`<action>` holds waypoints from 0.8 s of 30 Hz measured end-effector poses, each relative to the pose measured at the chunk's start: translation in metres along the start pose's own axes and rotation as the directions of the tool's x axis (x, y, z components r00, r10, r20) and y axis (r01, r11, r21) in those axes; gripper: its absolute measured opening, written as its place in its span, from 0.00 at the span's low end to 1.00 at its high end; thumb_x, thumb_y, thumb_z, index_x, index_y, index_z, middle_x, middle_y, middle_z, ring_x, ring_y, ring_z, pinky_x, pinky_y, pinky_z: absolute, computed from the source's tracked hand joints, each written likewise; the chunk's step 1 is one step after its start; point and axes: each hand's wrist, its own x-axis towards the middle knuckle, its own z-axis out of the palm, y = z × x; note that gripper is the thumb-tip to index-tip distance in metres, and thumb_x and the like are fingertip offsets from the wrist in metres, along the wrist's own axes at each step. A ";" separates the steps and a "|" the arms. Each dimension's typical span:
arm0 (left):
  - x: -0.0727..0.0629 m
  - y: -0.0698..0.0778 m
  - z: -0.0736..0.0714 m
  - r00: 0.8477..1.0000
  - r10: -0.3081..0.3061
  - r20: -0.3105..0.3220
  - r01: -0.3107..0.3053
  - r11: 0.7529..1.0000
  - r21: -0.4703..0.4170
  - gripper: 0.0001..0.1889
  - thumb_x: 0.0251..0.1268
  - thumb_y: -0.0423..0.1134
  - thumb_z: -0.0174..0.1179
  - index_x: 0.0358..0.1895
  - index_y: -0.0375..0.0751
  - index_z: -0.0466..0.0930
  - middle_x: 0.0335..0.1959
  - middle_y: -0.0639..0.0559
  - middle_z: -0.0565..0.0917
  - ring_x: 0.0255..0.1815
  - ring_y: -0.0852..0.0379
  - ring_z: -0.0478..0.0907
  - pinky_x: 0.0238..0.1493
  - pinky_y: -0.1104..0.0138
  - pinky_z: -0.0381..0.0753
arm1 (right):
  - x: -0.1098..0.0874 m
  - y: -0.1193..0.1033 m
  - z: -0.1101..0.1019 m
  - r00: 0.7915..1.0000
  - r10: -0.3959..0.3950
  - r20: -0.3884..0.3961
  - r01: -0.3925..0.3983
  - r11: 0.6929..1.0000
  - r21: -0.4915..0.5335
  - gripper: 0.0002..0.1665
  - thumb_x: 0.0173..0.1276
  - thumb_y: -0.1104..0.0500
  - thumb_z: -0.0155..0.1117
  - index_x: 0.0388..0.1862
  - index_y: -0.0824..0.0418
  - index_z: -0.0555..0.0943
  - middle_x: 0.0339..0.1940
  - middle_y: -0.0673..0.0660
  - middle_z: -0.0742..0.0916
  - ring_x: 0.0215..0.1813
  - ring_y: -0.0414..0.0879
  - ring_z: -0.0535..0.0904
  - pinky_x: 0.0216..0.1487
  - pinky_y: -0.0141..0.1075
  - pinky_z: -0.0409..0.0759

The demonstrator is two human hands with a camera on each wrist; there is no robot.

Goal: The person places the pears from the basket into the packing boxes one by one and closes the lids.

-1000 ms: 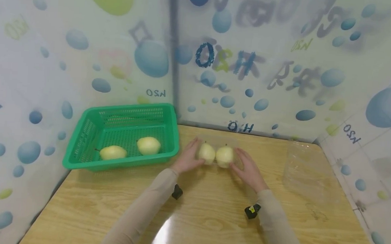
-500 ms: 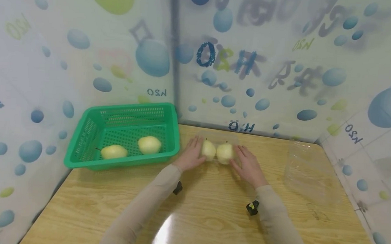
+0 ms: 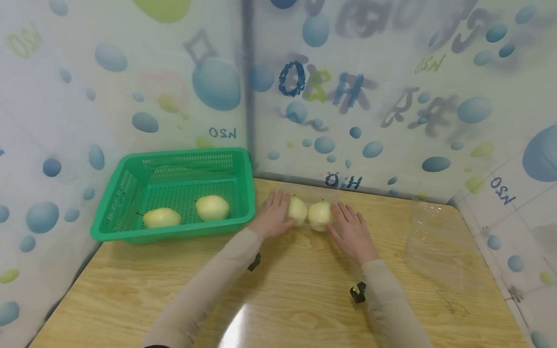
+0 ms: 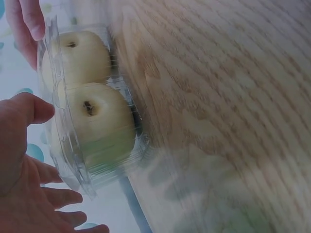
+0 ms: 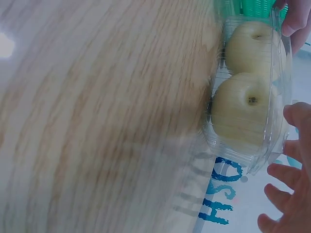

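Observation:
Two pale yellow pears, the left one (image 3: 297, 211) and the right one (image 3: 320, 216), sit side by side in a clear plastic clamshell box (image 4: 72, 145) at the back of the table. At the box's left end is my left hand (image 3: 272, 218), its fingers extended. My right hand (image 3: 353, 235) lies at the right end, fingers fairly straight. In the left wrist view the left thumb (image 4: 41, 108) is at the box's rim. The right index fingertip or thumb (image 5: 294, 114) is near the rim in the right wrist view. Whether the lid is fastened cannot be made out.
Left of the hands stands a green plastic basket (image 3: 249, 193) holding two more pears, one pear (image 3: 212, 208) at right and another pear (image 3: 161, 218) at left. Another clear plastic container (image 3: 437, 245) lies on the right side of the wooden table (image 3: 300, 306). A patterned wall (image 3: 380, 121) borders the back.
Both hands have flattened somewhat, their fingers reaching farther over the box's ends. The box with its pears has shifted slightly toward the back wall. The basket has stayed put.

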 end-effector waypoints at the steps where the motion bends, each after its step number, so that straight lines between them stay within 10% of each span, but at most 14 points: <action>1: 0.000 0.000 0.000 1.000 0.000 0.000 0.000 1.000 0.003 0.40 0.71 0.49 0.53 0.74 0.29 0.47 0.75 0.31 0.47 0.74 0.33 0.44 0.70 0.46 0.52 | 0.001 0.000 0.000 1.000 0.009 0.010 -0.009 1.000 0.001 0.35 0.76 0.48 0.50 0.73 0.67 0.61 0.72 0.68 0.65 0.72 0.64 0.58 0.70 0.60 0.51; 24: 0.024 0.000 -0.001 0.994 -0.111 -0.002 0.111 0.992 0.068 0.41 0.71 0.56 0.50 0.77 0.38 0.45 0.77 0.39 0.48 0.76 0.38 0.39 0.70 0.40 0.44 | 0.026 -0.001 0.005 0.988 0.141 0.068 -0.141 0.990 0.005 0.35 0.79 0.46 0.42 0.77 0.62 0.54 0.76 0.65 0.58 0.75 0.63 0.49 0.70 0.61 0.44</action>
